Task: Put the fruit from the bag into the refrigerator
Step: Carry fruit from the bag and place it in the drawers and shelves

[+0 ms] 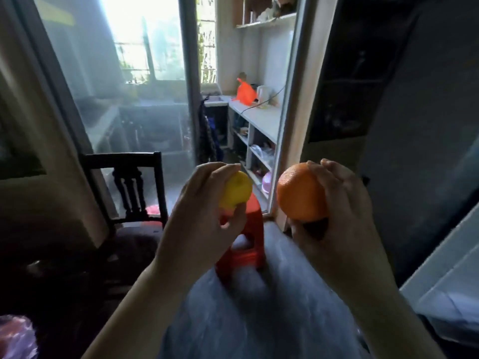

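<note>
Bright window; dark chair; red stool, perhaps plastic.

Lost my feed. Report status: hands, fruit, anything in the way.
Left hand grips lemon. Right hand grips orange. Both fruits held in the air. Red stool on floor ahead, below hands.

A single wide-angle camera rode on the person's head, looking forward and down, close behind the left hand and right hand.
</note>
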{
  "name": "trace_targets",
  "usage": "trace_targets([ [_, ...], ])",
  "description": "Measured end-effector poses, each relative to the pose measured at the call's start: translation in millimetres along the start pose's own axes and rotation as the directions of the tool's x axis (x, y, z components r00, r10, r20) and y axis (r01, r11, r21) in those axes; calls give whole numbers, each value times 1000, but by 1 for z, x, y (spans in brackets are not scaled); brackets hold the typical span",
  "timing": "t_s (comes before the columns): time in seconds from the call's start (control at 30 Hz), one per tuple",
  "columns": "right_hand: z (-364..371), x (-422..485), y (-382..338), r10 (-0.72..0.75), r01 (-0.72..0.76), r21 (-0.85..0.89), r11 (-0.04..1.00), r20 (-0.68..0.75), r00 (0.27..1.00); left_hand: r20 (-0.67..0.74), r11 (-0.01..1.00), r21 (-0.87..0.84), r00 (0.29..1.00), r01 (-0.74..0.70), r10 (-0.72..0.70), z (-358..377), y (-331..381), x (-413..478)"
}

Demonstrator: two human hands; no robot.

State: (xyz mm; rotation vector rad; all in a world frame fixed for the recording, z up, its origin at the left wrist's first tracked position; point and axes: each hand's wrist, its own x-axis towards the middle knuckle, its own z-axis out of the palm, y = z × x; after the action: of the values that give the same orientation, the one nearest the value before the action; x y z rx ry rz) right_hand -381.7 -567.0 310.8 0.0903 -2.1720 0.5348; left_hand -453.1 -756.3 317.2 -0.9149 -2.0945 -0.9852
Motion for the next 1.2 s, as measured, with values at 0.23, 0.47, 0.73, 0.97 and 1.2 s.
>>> trace_targets([
  [0.23, -77, -21, 17, 185, -230, -314, 921, -167, 968, 118, 940, -249, 956, -232, 268, 49, 63, 56],
  [0.47, -145, -29, 36, 252, -370, -558, 743, -279, 927, 143, 776, -441, 818, -451, 557, 103, 105, 90],
  [0.73, -218, -71, 29, 290, -435, -725, 533, -327, 900, 106, 637, -593, 736, -492, 668, 143, 173, 83],
  [0.97, -313, -126, 29, 265, -495, -739, 458, -418, 869, 70, 527, -687, 675, -501, 735, 169, 284, 56],
  [1.2, -432, -201, 63, 290, -569, -734, 371, -491, 822, 46, 464, -734, 645, -496, 763, 211, 407, 17],
])
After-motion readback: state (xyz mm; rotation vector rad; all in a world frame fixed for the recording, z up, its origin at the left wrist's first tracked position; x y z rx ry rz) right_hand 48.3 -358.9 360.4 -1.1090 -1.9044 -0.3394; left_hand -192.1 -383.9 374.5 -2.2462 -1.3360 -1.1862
